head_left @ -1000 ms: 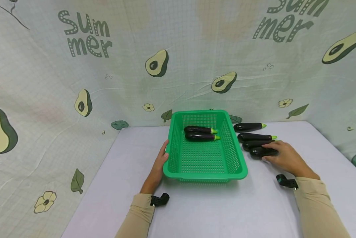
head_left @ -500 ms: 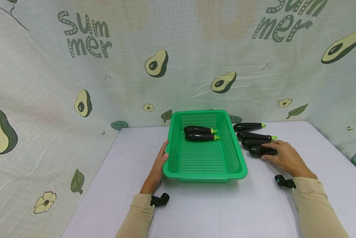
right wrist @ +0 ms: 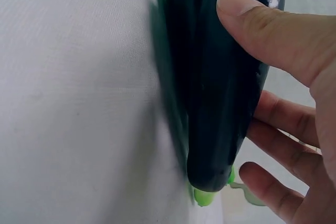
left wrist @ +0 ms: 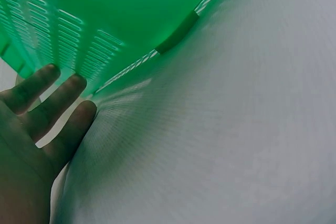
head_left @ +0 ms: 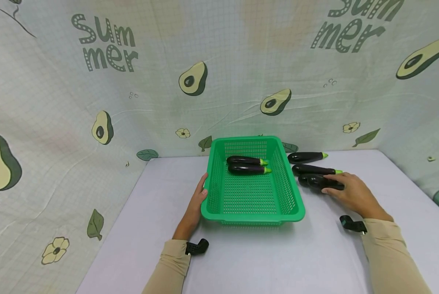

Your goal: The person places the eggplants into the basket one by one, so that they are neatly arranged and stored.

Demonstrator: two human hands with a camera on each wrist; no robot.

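Observation:
My right hand [head_left: 355, 195] pinches a dark purple eggplant [head_left: 320, 183] between thumb and fingers, right of the green basket [head_left: 254, 217]. In the right wrist view the thumb lies across this eggplant [right wrist: 223, 93], with fingertips along its other side. It overlaps another eggplant [head_left: 302, 179], hiding much of it. Beyond lie two more eggplants, one near [head_left: 313, 169] and one farther back [head_left: 305, 157]. My left hand [head_left: 194, 208] touches the basket's left side. In the left wrist view, its extended fingers [left wrist: 63, 98] reach the slotted wall from below the rim.
Two eggplants lie side by side in the back of the basket, a rear one [head_left: 243, 160] and a front one [head_left: 245, 169]. The pale table [head_left: 256, 261] meets a printed cloth backdrop [head_left: 234, 114] behind the basket.
The eggplant in my right hand has shifted slightly back and now overlaps the one behind it. My left hand and the basket have stayed in place.

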